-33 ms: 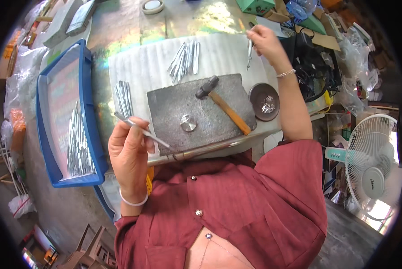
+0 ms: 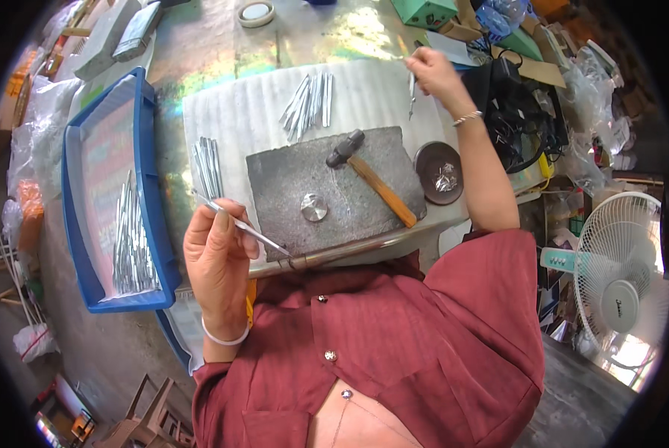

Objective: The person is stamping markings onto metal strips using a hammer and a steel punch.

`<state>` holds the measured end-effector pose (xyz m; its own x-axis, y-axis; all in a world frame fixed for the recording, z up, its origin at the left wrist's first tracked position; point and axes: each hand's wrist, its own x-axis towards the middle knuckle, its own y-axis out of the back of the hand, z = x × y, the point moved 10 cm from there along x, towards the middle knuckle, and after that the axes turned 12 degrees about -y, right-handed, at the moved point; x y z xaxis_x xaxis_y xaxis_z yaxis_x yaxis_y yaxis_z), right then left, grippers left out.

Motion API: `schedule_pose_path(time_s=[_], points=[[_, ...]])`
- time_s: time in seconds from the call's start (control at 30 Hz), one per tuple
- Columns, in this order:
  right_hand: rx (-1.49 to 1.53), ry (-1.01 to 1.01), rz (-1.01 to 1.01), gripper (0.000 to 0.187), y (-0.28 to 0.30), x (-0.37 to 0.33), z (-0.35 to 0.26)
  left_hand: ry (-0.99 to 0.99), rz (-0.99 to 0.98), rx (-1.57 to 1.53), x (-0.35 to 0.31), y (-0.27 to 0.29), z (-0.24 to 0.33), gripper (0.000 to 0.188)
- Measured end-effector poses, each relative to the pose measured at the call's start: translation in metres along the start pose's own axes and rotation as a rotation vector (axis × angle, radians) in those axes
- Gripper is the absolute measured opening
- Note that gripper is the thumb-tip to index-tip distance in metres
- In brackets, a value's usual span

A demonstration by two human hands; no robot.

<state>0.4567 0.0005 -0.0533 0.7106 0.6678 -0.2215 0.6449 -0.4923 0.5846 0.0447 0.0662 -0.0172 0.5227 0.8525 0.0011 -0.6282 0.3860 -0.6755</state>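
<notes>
1 rod [image 2: 263,238], pinched by left hand [image 2: 219,250], slants toward the slab's [image 2: 280,196] near edge; right hand [image 2: 433,73], farther off, pinches a tool [image 2: 412,91].

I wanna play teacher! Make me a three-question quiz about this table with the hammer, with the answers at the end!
1. Pick one: what colour is the tray holding silvery strips? A) red B) blue C) yellow
2. True or false: the hammer lies on the grey slab.
3. Fill in: the thin silvery rod is in the person's ____ hand, the one closer to the tray.

Key: 1. B. 2. True. 3. left hand.
</notes>
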Motion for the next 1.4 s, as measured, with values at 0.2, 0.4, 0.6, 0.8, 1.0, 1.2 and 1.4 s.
schedule_pose_path(time_s=[0.2,0.4,0.6,0.8,1.0,1.2,1.4], points=[[-0.288,0.363,0.121,0.030,-0.031,-0.055,-0.059,0.161,0.166,-0.296,-0.016,0.019,-0.037,0.010],[0.674,0.107,-0.767,0.030,-0.127,-0.222,-0.101,0.428,0.199,-0.505,-0.029,0.001,-0.083,0.008],[0.868,0.037,-0.659,0.012,-0.136,-0.227,-0.088,0.509,-0.136,-0.147,-0.039,-0.014,-0.082,0.004],[0.690,-0.076,-0.769,0.013,-0.159,-0.238,-0.093,0.264,-0.386,0.469,-0.047,-0.023,-0.046,0.009],[0.861,-0.197,-0.788,0.010,-0.172,-0.242,-0.088,0.403,-0.361,0.189,-0.056,-0.026,-0.050,0.009],[0.818,-0.201,-0.798,0.009,-0.179,-0.241,-0.086,0.512,-0.324,0.060,-0.061,-0.021,-0.057,0.009],[0.801,-0.227,-0.790,0.009,-0.183,-0.238,-0.087,0.560,-0.283,0.014,-0.060,-0.017,-0.060,0.009]])
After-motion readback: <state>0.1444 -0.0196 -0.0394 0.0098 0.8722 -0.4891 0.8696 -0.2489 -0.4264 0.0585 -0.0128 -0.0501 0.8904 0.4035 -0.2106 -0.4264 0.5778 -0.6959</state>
